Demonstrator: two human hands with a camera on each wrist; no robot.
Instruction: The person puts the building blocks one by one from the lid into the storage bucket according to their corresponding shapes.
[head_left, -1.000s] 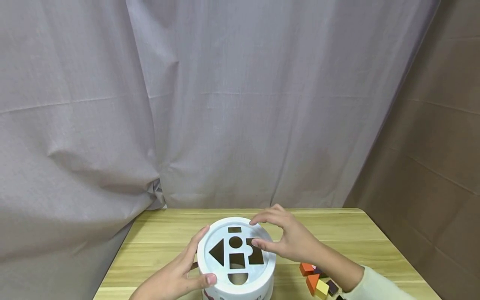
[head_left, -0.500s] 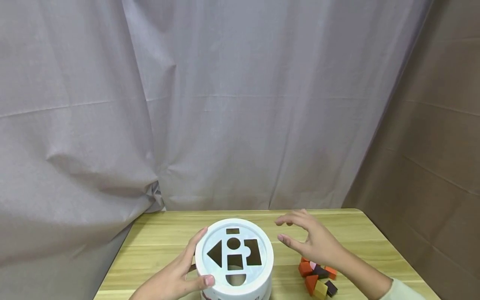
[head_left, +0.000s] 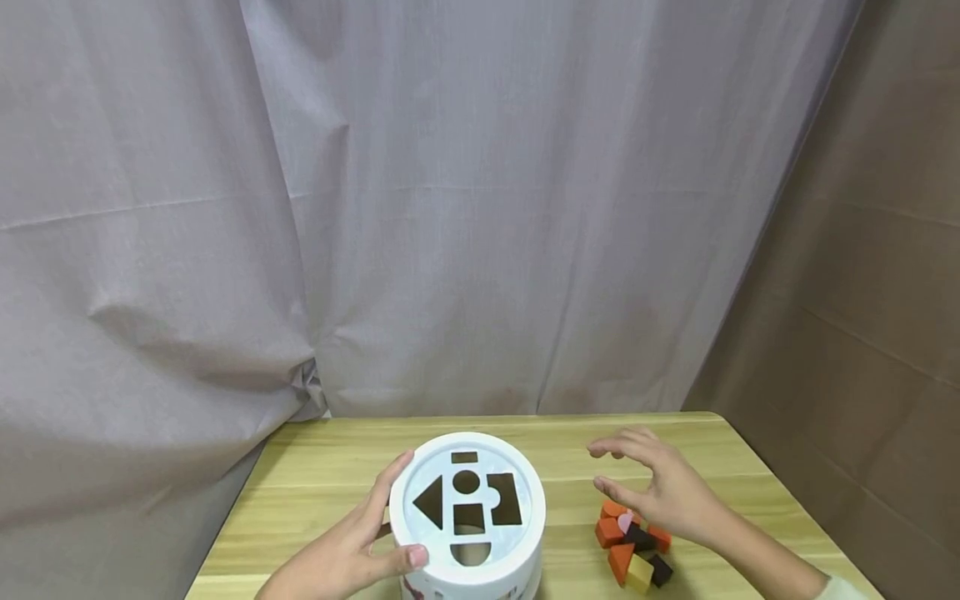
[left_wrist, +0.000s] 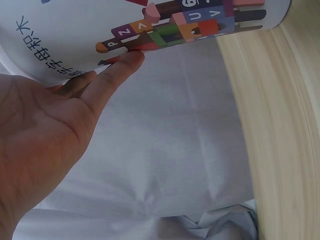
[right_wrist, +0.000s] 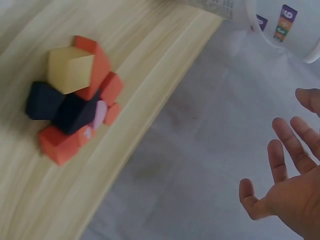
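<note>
A white shape-sorter bucket stands near the table's front, its lid pierced by a triangle, a circle, a square and other cut-outs. My left hand holds its left side, thumb on the lid's rim and fingers along the wall. In the left wrist view, the bucket shows printed colored blocks, with the left hand against it. My right hand hovers right of the bucket with relaxed, parted fingers and nothing in them. Just below it lies a pile of wooden blocks: orange ones, a yellow one, black ones and a pink one.
The wooden table has its far edge close to a hanging grey curtain. A brownish curtain hangs on the right side.
My right hand has moved from over the lid to the right, toward the blocks, uncovering more of the lid and pile. The left hand has stayed on the bucket.
</note>
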